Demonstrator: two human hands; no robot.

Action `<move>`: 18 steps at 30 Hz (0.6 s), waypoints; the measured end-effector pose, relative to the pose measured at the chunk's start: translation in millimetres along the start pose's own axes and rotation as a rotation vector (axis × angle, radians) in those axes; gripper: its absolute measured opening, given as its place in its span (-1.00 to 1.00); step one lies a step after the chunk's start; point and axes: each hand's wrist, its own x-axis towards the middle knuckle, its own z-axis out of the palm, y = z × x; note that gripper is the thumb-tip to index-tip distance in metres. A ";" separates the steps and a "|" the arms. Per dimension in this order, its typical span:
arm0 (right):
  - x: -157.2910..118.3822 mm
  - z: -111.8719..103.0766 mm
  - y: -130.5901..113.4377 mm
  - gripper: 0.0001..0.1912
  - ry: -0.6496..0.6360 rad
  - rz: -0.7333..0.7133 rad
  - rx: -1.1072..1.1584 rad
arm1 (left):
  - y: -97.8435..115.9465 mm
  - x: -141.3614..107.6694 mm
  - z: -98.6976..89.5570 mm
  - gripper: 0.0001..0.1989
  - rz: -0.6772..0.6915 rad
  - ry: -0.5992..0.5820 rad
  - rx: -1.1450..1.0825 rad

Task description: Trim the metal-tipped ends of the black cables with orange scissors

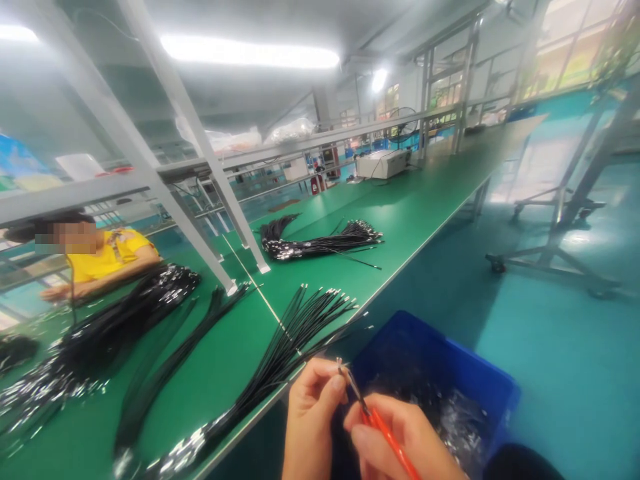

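My left hand (316, 413) is closed in a pinch, thumb against forefinger, on what looks like the end of a thin black cable, with a small pale tip (339, 362) showing above the fingers. In my right hand (395, 437) are red-handled pliers (387, 433), their thin metal jaws meeting the pinched end. Whether the jaws are closed is too blurred to see. Just beyond my left hand, a bundle of black cables (270, 360) with pale tips fans out along the green table's edge.
Below the table edge stands a blue bin (493, 377) holding clear plastic and dark pieces. More black cable bundles (320, 248) lie on the green table (425, 180). Grey shelf posts (235, 213) rise from it. Across the table sits a person in a yellow shirt (107, 257). A wheeled frame (555, 247) stands right.
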 end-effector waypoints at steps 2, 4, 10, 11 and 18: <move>3.4 -0.6 2.7 -0.67 0.012 0.004 -0.023 | 1.0 0.0 0.5 -0.86 0.010 -0.005 0.049; 5.8 -0.9 3.9 -0.72 0.041 0.017 -0.050 | 2.3 0.2 1.5 -0.86 0.016 0.000 0.094; 8.8 -0.7 0.6 -0.77 0.144 0.023 -0.189 | 3.3 0.2 3.6 -0.87 0.005 0.008 0.198; 8.9 -0.6 0.5 -0.76 0.155 0.026 -0.191 | 3.0 0.2 3.8 -0.87 0.007 0.005 0.217; 10.5 -2.4 6.9 -0.74 0.190 0.011 -0.209 | -3.7 2.9 1.8 -0.85 0.001 0.013 0.321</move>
